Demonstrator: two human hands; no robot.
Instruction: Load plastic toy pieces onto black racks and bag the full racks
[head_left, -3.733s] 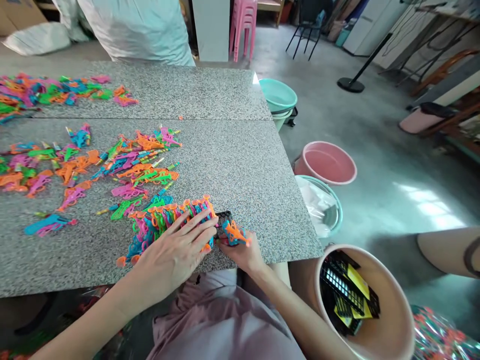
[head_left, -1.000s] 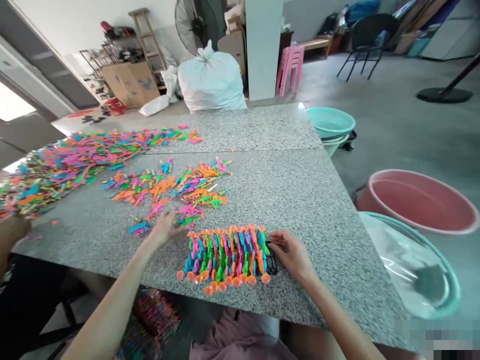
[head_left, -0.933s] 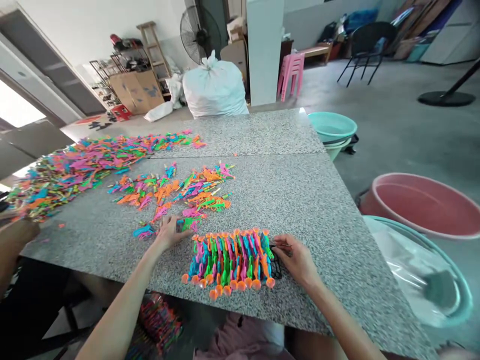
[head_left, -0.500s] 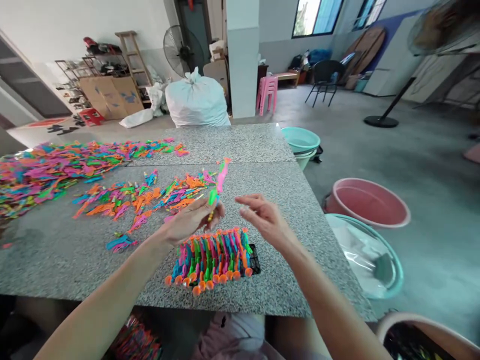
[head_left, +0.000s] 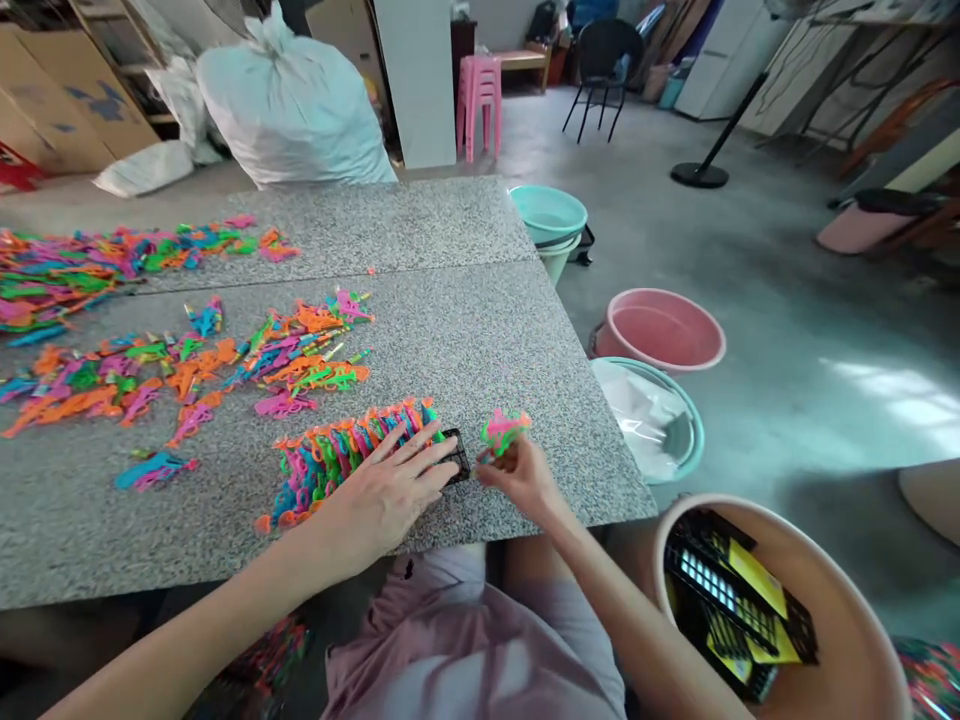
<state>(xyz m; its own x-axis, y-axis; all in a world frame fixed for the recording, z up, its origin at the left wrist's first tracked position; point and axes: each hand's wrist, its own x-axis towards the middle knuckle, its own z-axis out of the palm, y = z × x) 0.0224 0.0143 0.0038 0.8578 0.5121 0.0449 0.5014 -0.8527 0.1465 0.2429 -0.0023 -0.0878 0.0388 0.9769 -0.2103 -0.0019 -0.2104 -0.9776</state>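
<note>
A tight row of brightly coloured plastic toy guns stands packed in a black plastic rack near the table's front edge, with orange round ends along both sides. My left hand lies flat over the right part of this row, fingers spread, hiding some of it. Just right of the rack, my right hand pinches a small bunch of pink, green and orange toy guns above the tabletop. How many are in the bunch I cannot tell.
Loose toy guns lie scattered on the speckled table, with a bigger heap behind at left. Beyond the right edge stand a pink tub, a teal basin and a large bucket of black racks.
My left hand has come down onto the packed row and no longer holds toy guns. The right hand, empty before, now grips a bunch right of the rack. The view has tilted down and right.
</note>
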